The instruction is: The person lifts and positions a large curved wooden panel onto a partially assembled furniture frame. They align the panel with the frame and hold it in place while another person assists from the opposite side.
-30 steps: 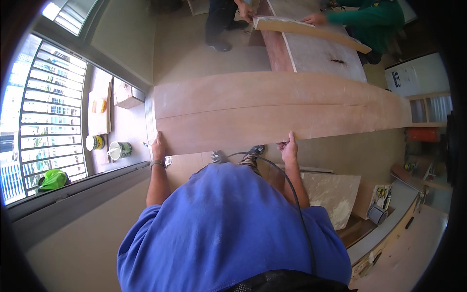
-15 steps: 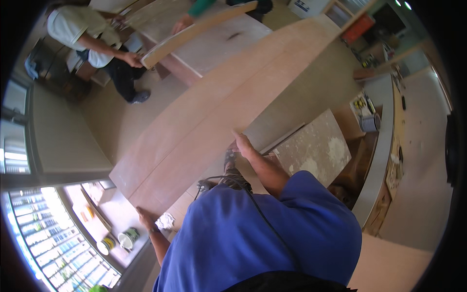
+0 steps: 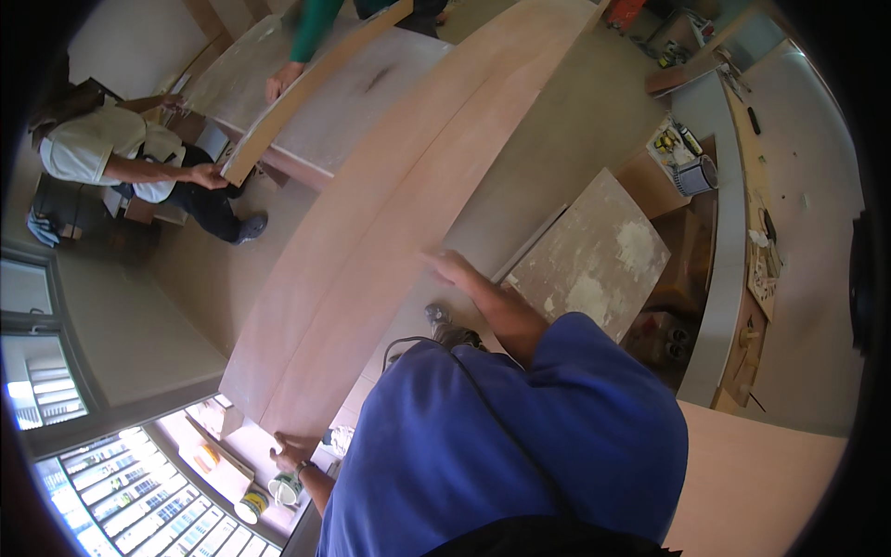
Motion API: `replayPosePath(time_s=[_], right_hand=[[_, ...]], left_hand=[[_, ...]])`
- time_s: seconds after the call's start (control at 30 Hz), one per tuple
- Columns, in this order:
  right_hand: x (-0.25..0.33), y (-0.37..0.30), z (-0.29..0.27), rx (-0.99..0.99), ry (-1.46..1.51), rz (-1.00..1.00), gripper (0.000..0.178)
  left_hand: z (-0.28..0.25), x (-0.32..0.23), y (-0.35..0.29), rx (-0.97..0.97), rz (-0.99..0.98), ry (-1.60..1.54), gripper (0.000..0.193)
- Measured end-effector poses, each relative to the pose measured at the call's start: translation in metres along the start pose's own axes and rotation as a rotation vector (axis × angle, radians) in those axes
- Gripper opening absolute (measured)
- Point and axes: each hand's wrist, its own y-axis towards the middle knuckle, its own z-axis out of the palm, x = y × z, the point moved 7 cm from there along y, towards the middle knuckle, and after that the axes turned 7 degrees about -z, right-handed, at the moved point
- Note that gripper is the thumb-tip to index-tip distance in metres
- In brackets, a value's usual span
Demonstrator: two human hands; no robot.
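Note:
A long, pale brown wooden panel with a curved far-left edge runs from near left to far right in front of me. A thin straight line goes along its length. At its near end, my left hand grips the edge, thumb side against the panel and the other fingers partly hidden. My right hand, slightly blurred, holds the panel's right edge, with its fingertips at the edge. Beyond the panel, a co-worker in a pale shirt and a green-sleeved co-worker's hand hold a narrow wooden strip over a worktable.
To my right stand a stained board and a curved counter with tools. A grey tin sits by the counter. Near left, buckets stand by a barred window. A dark cable crosses my blue shirt.
My view has turned, so the surroundings shift in the picture. The panel lies at a steeper angle, its far end farther left. Both hands remain at its edges.

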Motion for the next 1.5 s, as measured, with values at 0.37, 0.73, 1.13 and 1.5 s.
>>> replayPosePath(time_s=[0.37, 0.73, 1.13, 1.5], right_hand=[[0.043, 0.065, -0.087, -0.215, 0.105, -0.304, 0.041], [0.035, 0.064, -0.091, -0.161, 0.256, -0.103, 0.034], [0.051, 0.049, -0.098, -0.247, 0.423, -0.247, 0.032], [0.029, 0.064, -0.094, -0.231, 0.381, -0.161, 0.026]], left_hand=[[0.009, -0.041, -0.012, 0.394, 0.233, 0.120, 0.048], [0.015, -0.041, -0.081, 0.229, 0.225, 0.148, 0.093], [0.008, -0.047, -0.104, 0.328, 0.209, 0.226, 0.099], [0.011, -0.062, -0.116, 0.323, 0.296, 0.370, 0.124]])
